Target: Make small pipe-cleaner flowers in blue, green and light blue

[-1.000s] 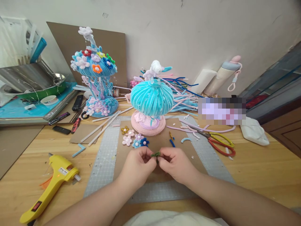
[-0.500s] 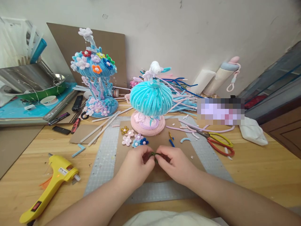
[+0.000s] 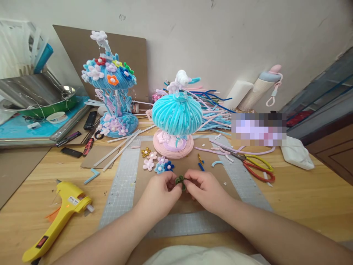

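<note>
Between my fingertips is a small dark green pipe-cleaner flower (image 3: pixel 179 180), its petals partly covered. My left hand (image 3: pixel 163 189) pinches it from the left, while my right hand (image 3: pixel 205 189) grips its other side. Just beyond my hands, several small pipe-cleaner flowers (image 3: pixel 149 164) in gold, pink, lilac and blue lie grouped on a brown cardboard sheet (image 3: pixel 217 180). Behind them stands a turquoise pipe-cleaner dome (image 3: pixel 177 114) over a round pink base (image 3: pixel 173 150). Short blue and gold pieces (image 3: pixel 201 163) rest beyond my right hand.
A yellow glue gun (image 3: pixel 64 209) lies at the left. Scissors (image 3: pixel 257 169) with red and yellow handles lie right of the grey cutting mat (image 3: pixel 121 206). A flower-covered blue model (image 3: pixel 110 77) stands back left. Pipe cleaners (image 3: pixel 215 117) are heaped behind the dome.
The dark green piece has turned between my fingers, and more of its looped petals now show. Both hands stay in nearly the same place.
</note>
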`<move>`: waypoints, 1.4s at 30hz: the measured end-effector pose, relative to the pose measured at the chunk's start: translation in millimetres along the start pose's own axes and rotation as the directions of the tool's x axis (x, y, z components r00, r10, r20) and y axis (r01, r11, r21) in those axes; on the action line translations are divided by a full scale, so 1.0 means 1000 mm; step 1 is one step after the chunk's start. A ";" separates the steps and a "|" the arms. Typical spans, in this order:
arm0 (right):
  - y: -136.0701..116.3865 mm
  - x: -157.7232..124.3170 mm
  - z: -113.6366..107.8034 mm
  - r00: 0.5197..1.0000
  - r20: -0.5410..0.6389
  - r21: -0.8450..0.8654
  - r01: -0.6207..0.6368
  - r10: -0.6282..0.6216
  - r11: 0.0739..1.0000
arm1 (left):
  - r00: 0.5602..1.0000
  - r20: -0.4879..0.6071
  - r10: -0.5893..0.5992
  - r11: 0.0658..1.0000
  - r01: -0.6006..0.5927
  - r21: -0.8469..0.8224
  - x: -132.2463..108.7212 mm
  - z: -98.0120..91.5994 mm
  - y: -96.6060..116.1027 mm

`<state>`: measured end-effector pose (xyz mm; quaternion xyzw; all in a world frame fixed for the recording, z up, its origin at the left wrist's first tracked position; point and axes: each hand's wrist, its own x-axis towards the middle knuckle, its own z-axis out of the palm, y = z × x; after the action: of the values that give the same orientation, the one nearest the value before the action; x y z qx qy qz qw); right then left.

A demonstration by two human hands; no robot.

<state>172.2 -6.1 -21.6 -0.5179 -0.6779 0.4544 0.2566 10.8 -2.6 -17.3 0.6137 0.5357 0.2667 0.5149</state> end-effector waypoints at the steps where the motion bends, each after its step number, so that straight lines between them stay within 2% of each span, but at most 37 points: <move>1: -0.001 0.000 -0.001 1.000 -0.013 -0.025 0.020 -0.020 0.999 | 1.000 0.004 -0.002 1.000 0.002 -0.005 0.000 0.000 0.000; 4: -0.005 0.000 -0.003 0.995 -0.012 -0.160 0.096 -0.099 0.982 | 1.000 0.011 0.004 0.999 -0.004 0.041 -0.001 -0.001 0.000; 7: -0.008 -0.001 -0.004 0.989 0.003 -0.270 0.143 -0.148 0.952 | 0.998 0.016 0.063 0.991 -0.065 0.116 -0.003 -0.001 0.004; 13: -0.006 -0.002 0.002 0.985 -0.103 -0.283 0.108 -0.142 0.953 | 0.990 -0.005 0.141 0.967 -0.137 0.214 -0.009 0.003 0.009; 18: -0.008 -0.002 0.001 0.994 -0.069 -0.128 0.076 -0.086 0.989 | 0.991 -0.013 0.135 0.975 -0.130 0.182 -0.007 0.000 0.010; 23: -0.012 -0.003 -0.006 0.989 -0.047 -0.082 0.139 -0.143 0.987 | 0.982 0.035 0.188 0.946 -0.190 0.263 -0.006 -0.005 0.009; 27: -0.007 -0.001 -0.004 0.999 -0.045 0.045 0.020 -0.018 0.999 | 0.975 -0.007 0.222 0.964 -0.218 0.150 -0.006 -0.004 0.008; 29: -0.004 0.000 -0.002 0.999 -0.008 0.126 -0.037 0.039 0.991 | 0.969 -0.013 0.247 0.959 -0.243 0.149 -0.005 -0.003 0.007; 37: -0.001 0.004 0.002 0.985 0.066 0.317 -0.170 0.158 0.933 | 0.959 0.025 0.282 0.932 -0.280 0.231 -0.003 -0.006 0.007; 40: -0.002 0.006 0.003 0.979 0.093 0.370 -0.201 0.179 0.907 | 0.961 0.019 0.277 0.943 -0.275 0.186 -0.003 -0.006 0.006; 42: -0.003 0.004 0.004 0.984 0.078 0.346 -0.177 0.160 0.921 | 0.977 0.012 0.212 0.974 -0.212 0.077 -0.003 -0.005 0.005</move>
<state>165.9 -3.5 -21.2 -0.5089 -0.5448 0.6008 0.2885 7.7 -2.7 -10.5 0.6876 0.4762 0.2980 0.4601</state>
